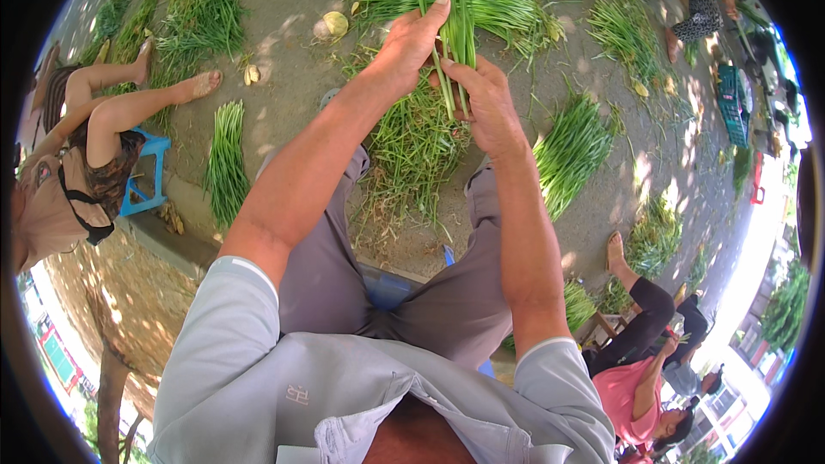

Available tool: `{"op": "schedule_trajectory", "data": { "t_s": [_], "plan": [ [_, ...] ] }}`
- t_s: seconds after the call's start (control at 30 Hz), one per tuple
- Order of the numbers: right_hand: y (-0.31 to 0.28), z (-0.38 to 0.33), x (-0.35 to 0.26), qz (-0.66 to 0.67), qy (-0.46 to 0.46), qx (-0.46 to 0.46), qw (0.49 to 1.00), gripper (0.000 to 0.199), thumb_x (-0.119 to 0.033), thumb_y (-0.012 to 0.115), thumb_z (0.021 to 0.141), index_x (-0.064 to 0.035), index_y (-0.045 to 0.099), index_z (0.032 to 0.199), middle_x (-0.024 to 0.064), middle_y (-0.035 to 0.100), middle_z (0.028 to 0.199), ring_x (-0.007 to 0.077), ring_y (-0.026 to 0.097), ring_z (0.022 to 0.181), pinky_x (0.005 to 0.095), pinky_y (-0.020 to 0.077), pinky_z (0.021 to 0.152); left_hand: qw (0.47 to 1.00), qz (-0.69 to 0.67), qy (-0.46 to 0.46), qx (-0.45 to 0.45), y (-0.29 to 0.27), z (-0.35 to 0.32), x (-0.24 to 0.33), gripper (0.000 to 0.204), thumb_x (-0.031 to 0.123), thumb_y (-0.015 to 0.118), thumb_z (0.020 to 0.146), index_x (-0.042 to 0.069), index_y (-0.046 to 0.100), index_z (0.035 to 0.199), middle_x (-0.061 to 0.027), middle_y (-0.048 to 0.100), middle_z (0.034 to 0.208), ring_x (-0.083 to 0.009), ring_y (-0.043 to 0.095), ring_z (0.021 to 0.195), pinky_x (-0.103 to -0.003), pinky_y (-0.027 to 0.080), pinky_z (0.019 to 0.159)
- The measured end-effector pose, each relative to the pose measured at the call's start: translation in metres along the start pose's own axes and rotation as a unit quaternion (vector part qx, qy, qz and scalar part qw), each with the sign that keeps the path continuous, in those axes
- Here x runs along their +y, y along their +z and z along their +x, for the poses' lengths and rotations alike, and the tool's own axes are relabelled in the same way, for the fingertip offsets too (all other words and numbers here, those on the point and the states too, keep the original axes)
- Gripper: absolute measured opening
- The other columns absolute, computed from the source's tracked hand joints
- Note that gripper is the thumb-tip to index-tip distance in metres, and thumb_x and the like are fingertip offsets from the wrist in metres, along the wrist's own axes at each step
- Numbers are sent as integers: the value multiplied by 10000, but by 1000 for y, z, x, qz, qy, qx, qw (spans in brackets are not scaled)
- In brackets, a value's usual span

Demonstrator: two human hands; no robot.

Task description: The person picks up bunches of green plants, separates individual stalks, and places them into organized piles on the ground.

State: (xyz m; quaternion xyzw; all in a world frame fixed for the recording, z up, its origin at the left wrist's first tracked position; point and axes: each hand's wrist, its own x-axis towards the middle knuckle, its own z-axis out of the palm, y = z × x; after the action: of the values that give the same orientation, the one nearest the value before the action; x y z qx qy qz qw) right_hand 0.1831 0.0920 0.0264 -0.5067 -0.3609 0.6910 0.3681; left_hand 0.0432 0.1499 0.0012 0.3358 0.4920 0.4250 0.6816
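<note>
In front of me, my left hand (411,45) is closed round a small bunch of garlic chives (462,26), thumb pointing up along the long green leaves. Lower down, my right hand (486,103) pinches the pale stem ends of the same bunch. Beneath my hands, between my knees, lies a loose heap of trimmed green leaves and stems (414,142). Just beyond them a large pile of chives (507,2) spreads on the ground and is partly hidden by the bunch.
Neat chive bundles lie to the left (226,159) and right (576,150). A person (103,120) sits at left near a blue stool (148,174); others, including one in a pink top (626,391), are at right. A green crate (732,105) stands far right.
</note>
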Motion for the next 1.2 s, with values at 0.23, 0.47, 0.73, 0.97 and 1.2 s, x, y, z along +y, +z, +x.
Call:
{"op": "schedule_trajectory", "data": {
  "t_s": [0.23,0.47,0.73,0.97,1.2],
  "plan": [
    [-2,2,3,14,-18,-6,1000,274,-322,653,959,-75,651,1078,-35,606,785,21,458,554,197,333,466,1000,2,15,-27,-1,3,-3,490,531,528,987,49,610,948,-33,619,752,-137,601,607,-288,452,413],
    [-4,2,6,13,-26,-11,999,296,-338,645,966,-70,661,1090,-38,593,780,23,452,552,194,335,470,999,-6,16,-41,3,-2,1,431,492,550,989,72,604,911,-26,608,734,-125,592,599,-284,454,425],
    [0,3,2,71,28,-25,997,289,-338,582,1008,-61,641,1067,-28,585,798,55,503,643,221,398,549,999,14,26,-22,-1,1,1,403,475,568,984,80,601,909,-20,611,750,-117,593,615,-281,471,443],
    [-3,4,9,110,11,-63,992,288,-317,600,993,-40,593,1071,14,596,874,109,570,748,264,472,647,1000,19,7,-19,5,-6,8,409,485,608,962,81,598,902,-30,601,684,-126,512,434,-268,423,375],
    [-1,4,8,186,-14,-75,980,221,-219,583,1008,-16,579,1097,31,609,941,131,576,788,292,500,671,998,13,-41,-54,3,-8,11,488,575,565,956,91,609,914,0,583,668,-87,475,468,-265,397,409]
  ]
}}
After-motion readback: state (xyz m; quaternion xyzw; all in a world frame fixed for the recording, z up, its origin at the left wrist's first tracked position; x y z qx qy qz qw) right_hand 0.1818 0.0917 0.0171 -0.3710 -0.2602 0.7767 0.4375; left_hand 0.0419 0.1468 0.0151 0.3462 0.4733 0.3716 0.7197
